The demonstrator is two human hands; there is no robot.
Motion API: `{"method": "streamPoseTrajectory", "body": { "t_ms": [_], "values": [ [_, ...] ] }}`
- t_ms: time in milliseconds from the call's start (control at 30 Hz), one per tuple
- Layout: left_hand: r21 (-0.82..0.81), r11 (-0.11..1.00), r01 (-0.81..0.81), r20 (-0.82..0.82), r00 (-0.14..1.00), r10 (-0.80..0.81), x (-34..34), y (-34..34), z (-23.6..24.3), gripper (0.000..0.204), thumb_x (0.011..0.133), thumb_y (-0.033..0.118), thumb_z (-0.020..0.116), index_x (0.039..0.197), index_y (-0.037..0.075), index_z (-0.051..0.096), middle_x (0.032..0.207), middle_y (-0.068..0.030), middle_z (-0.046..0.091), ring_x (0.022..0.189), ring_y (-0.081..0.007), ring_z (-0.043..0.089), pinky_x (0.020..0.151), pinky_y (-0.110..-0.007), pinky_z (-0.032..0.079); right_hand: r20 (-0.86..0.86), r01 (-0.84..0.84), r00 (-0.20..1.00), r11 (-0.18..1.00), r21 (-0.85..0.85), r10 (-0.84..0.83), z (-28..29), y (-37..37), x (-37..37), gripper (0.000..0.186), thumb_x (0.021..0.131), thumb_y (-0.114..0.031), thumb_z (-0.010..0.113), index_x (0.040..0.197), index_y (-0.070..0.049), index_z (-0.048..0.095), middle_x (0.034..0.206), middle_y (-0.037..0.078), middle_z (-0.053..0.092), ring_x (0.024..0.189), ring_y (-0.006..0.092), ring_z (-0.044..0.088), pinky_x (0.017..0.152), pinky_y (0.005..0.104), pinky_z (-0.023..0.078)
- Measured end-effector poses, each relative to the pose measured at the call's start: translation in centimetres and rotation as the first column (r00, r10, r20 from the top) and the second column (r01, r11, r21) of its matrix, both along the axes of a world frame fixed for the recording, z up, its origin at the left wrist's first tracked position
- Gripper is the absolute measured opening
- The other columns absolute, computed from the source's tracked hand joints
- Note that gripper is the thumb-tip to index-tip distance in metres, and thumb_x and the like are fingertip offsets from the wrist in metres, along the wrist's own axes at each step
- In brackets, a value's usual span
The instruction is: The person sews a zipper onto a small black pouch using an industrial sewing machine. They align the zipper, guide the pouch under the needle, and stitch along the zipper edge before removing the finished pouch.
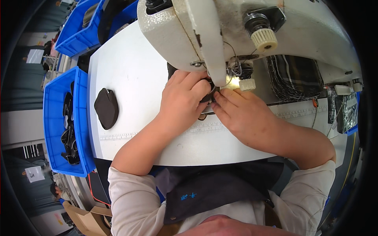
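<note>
Under the head of a white sewing machine (179, 33), both my hands meet at the lit needle area. My left hand (183, 96) has its fingers curled and closed on a small dark fabric piece (206, 96), most of which the hands hide. From the other side my right hand (244, 114) pinches the edge of that piece close to the needle, fingertips together. The needle tip itself cannot be made out. Further left on the white table (134, 86) lies a dark brown fabric piece (106, 109) with rounded corners.
A stack of dark striped fabric pieces (295, 76) lies under the machine arm at right. Blue bins hold dark pieces: one at the table's left edge (82, 129), another at the far left (67, 45). A printed ruler strip (118, 136) crosses the table; a cardboard box (86, 220) stands lower left.
</note>
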State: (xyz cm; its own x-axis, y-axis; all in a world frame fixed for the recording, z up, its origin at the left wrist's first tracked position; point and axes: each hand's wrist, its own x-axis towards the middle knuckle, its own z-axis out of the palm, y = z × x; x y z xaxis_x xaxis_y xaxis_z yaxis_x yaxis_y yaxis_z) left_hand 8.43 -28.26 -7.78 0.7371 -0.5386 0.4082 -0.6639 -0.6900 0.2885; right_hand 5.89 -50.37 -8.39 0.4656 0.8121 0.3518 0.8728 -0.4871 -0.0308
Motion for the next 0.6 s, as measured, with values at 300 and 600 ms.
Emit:
{"method": "streamPoseTrajectory", "body": {
  "t_ms": [300,600],
  "values": [
    [0.056,0.99,0.13,0.274,0.951,-0.141,1.0,0.3,-0.1,0.034,0.062,0.012,0.083,0.095,0.013,0.077,0.104,0.0008,0.073,0.093,-0.0243,0.07,0.072,-0.037,0.054,0.035,-0.058,0.998,0.998,0.031,0.057,-0.4,0.5,-0.3,0.027,0.089,-0.013,0.067,0.108,0.005,0.073,0.106,0.016,0.071,0.101,0.0278,0.066,0.086,0.0376,0.052],
    [-0.011,0.993,0.115,-0.022,0.993,-0.115,0.7,0.6,-0.1,0.03,0.064,0.01,0.083,0.094,0.011,0.077,0.102,-0.0013,0.074,0.092,-0.0261,0.07,0.075,-0.037,0.058,0.081,-0.067,0.995,0.997,0.036,0.064,-0.9,0.6,-0.7,0.022,0.087,-0.01,0.069,0.103,0.005,0.072,0.098,0.015,0.068,0.094,0.0268,0.064,0.075,0.0343,0.051]
  ]
}}
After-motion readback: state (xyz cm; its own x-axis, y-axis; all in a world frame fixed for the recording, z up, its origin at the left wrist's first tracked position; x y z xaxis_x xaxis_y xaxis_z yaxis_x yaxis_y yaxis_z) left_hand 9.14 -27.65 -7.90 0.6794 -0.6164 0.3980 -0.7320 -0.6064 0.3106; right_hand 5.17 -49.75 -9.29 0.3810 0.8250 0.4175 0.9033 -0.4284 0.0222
